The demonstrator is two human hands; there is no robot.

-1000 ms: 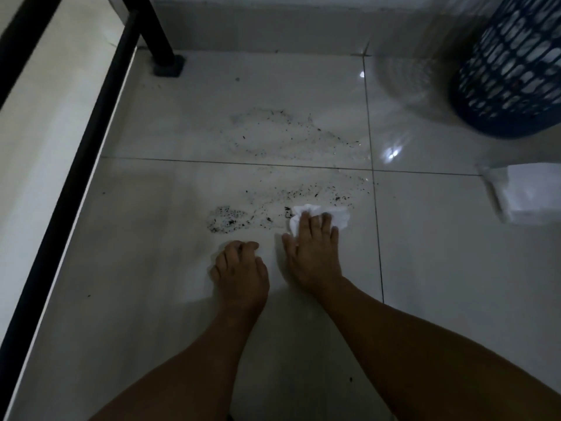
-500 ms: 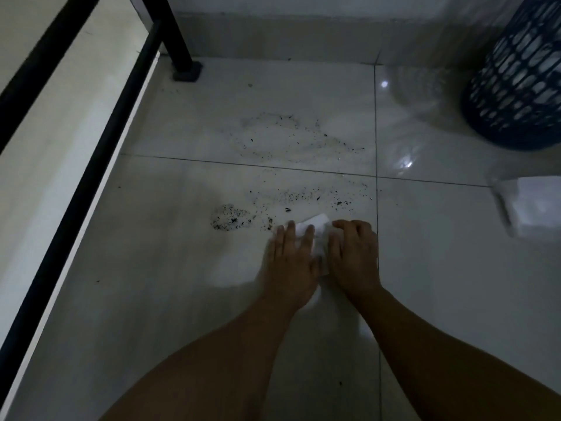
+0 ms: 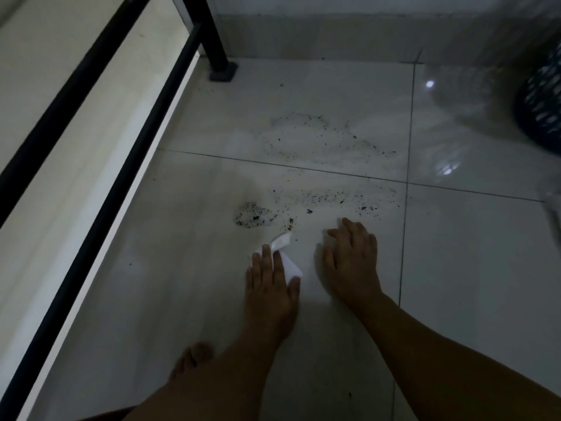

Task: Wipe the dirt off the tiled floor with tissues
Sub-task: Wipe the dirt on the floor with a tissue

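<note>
We see the left hand [image 3: 270,287] lying flat on a white tissue [image 3: 290,264], fingers straight and close together, pressing it onto the floor [image 3: 170,314] rather than gripping it. A crumpled corner sticks out past the fingertips on the far side. We take the flat palm to be there so that the paper keeps broad contact and drags grit along instead of skipping over it. The tissue sits just on the near side of the dirt, close to the dense dark pile [image 3: 252,215] at the left and the thin band of specks [image 3: 337,199] running rightward from it. The right hand [image 3: 352,262] rests on the tile just right of the tissue, fingers spread and loosely bent, holding nothing. We judge that it props the body's weight while the other hand works. A bare foot [image 3: 194,357] is planted near the left forearm, which fits a crouch. On the next tile, farther off, lies a faint ring of grit [image 3: 318,138], so we reckon most of the wiping is yet to do. A black railing [image 3: 100,165] runs along the left, and a dark basket [image 3: 540,110] stands at the far right, well apart from the dirt
</note>
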